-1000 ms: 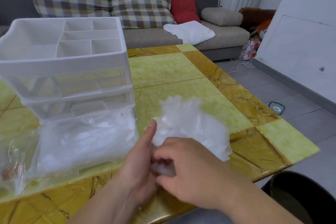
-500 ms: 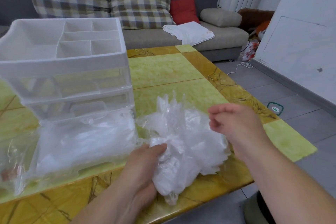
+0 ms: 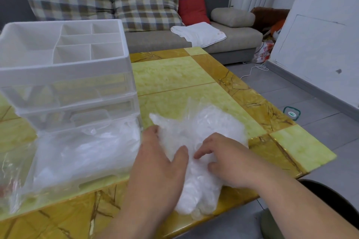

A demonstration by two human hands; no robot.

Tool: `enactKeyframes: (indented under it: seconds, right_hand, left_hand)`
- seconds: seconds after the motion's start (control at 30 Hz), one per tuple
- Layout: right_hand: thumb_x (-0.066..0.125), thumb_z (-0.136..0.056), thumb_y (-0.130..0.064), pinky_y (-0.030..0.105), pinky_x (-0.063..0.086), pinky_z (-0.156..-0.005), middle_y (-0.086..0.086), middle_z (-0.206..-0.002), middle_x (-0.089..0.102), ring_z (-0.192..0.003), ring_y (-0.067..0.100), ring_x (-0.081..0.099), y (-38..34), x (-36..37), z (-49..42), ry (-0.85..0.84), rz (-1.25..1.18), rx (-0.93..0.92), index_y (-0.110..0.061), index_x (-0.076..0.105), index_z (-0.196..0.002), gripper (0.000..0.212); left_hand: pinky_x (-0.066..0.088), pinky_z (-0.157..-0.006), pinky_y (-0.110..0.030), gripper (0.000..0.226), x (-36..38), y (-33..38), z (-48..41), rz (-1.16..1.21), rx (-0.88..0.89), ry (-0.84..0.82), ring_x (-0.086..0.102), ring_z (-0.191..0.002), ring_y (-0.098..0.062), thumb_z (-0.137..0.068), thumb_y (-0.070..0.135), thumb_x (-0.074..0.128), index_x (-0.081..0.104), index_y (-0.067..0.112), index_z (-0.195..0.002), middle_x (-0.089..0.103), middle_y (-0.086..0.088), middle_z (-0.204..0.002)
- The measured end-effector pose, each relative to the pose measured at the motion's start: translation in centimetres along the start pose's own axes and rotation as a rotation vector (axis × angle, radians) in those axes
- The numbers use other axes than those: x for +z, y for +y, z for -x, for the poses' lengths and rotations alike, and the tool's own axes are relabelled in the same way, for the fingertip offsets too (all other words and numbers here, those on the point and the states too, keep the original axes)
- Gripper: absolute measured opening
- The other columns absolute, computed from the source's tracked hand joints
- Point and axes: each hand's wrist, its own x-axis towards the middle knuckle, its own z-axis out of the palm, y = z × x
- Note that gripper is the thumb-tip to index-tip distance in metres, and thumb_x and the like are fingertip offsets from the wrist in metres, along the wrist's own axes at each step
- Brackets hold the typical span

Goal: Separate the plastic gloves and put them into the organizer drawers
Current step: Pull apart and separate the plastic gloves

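While left hand (image 3: 161, 167) presses, right hand (image 3: 229, 157) pinches gloves (image 3: 213, 122), table edge (image 3: 240, 199) near

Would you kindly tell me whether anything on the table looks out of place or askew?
Nothing looks damaged or spilled. The glove pile lies close to the table's near edge, and the bottom drawer stands pulled out, stuffed with gloves.
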Motion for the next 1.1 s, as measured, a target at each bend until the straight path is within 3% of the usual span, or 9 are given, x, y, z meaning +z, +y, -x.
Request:
enactKeyframes:
  seconds: [0.07, 0.17, 0.3, 0.47, 0.6, 0.73, 0.87, 0.93, 1.1]
  right_hand:
    - [0.055, -0.091, -0.002, 0.020, 0.043, -0.092, -0.015, -0.132, 0.041, -0.121, 0.008, 0.048, 0.3, 0.0, -0.1, -0.001, 0.030, 0.009, -0.041, 0.069, -0.115, 0.048]
    - [0.053, -0.086, 0.006, 0.012, 0.040, -0.081, -0.019, -0.131, 0.041, -0.115, 0.003, 0.045, 0.5, -0.1, -0.2, -0.011, 0.070, -0.014, -0.039, 0.071, -0.110, 0.053]
    - [0.049, -0.082, 0.011, 0.009, 0.039, -0.059, -0.024, -0.119, 0.051, -0.092, -0.003, 0.051, 0.9, -0.5, 0.0, -0.063, 0.075, -0.051, -0.037, 0.065, -0.099, 0.053]
    - [0.052, -0.082, 0.011, 0.016, 0.043, -0.087, -0.026, -0.131, 0.049, -0.116, 0.003, 0.051, 1.2, -0.6, -0.6, -0.061, 0.152, -0.107, -0.032, 0.075, -0.089, 0.049]
    - [0.050, -0.086, 0.010, 0.024, 0.045, -0.099, -0.014, -0.135, 0.055, -0.124, 0.012, 0.055, 0.9, -1.5, -1.1, 0.019, 0.119, -0.043, -0.024, 0.072, -0.098, 0.042]
    - [0.055, -0.091, 0.001, 0.007, 0.040, -0.076, -0.016, -0.113, 0.056, -0.095, -0.006, 0.053, 1.5, -1.3, -0.9, 0.376, -0.032, -0.041, -0.034, 0.065, -0.097, 0.037]
    - [0.070, -0.089, -0.024, 0.018, 0.037, -0.096, -0.015, -0.140, 0.042, -0.127, 0.006, 0.043, 1.7, -1.1, -0.9, 0.176, 0.050, 0.057, -0.037, 0.047, -0.141, 0.058]
    - [0.074, -0.086, -0.030, 0.022, 0.040, -0.094, -0.012, -0.138, 0.045, -0.125, 0.010, 0.047, 1.5, -0.8, -1.0, 0.104, 0.031, 0.140, -0.036, 0.038, -0.149, 0.073]
    - [0.064, -0.092, -0.012, 0.018, 0.039, -0.062, -0.014, -0.093, 0.057, -0.080, 0.005, 0.055, 1.7, -0.8, -1.9, 0.356, -0.041, 0.208, -0.028, 0.067, -0.120, 0.033]
  left_hand:
    - [0.043, -0.095, -0.026, 0.066, 0.1, 0.1, 0.7, -0.163, 0.226, 0.100, 0.046, -0.122, -0.005, -0.089, 0.043, 0.061, 0.024, 0.033, -0.143, 0.039, 0.019, -0.134]
    - [0.034, -0.094, -0.023, 0.050, 0.3, -0.8, 0.3, -0.372, 0.568, 0.200, 0.043, -0.117, -0.015, -0.090, 0.029, 0.061, 0.037, 0.024, -0.134, 0.041, 0.008, -0.129]
    - [0.026, -0.112, -0.037, 0.044, 0.7, -2.6, -1.3, -0.749, 0.806, -0.081, 0.039, -0.141, -0.026, -0.093, 0.036, 0.044, 0.046, 0.029, -0.137, 0.042, -0.002, -0.154]
    - [0.031, -0.115, -0.035, 0.046, 1.0, -3.4, -1.7, -0.964, 0.537, -0.381, 0.028, -0.146, -0.021, -0.105, 0.047, 0.027, 0.034, 0.030, -0.148, 0.007, 0.004, -0.167]
    - [0.037, -0.111, -0.034, 0.046, 1.2, -3.6, -1.4, -0.968, 0.454, -0.347, 0.030, -0.139, -0.019, -0.103, 0.050, 0.031, 0.032, 0.031, -0.146, 0.020, 0.002, -0.161]
    - [0.041, -0.104, -0.033, 0.042, 1.4, -3.5, -1.1, -0.981, 0.468, -0.280, 0.038, -0.128, -0.019, -0.102, 0.051, 0.033, 0.040, 0.031, -0.139, 0.037, 0.003, -0.144]
    - [0.043, -0.100, -0.033, 0.042, 1.6, -3.7, -0.7, -0.998, 0.424, -0.269, 0.039, -0.122, -0.019, -0.102, 0.054, 0.031, 0.041, 0.031, -0.136, 0.039, 0.003, -0.137]
    - [0.043, -0.100, -0.033, 0.043, 1.5, -3.7, -0.7, -0.986, 0.416, -0.253, 0.039, -0.122, -0.019, -0.102, 0.054, 0.031, 0.040, 0.031, -0.137, 0.038, 0.003, -0.137]
    - [0.042, -0.101, -0.033, 0.047, 1.4, -4.0, -0.6, -0.944, 0.415, -0.246, 0.038, -0.123, -0.020, -0.101, 0.055, 0.032, 0.032, 0.033, -0.142, 0.037, 0.003, -0.138]
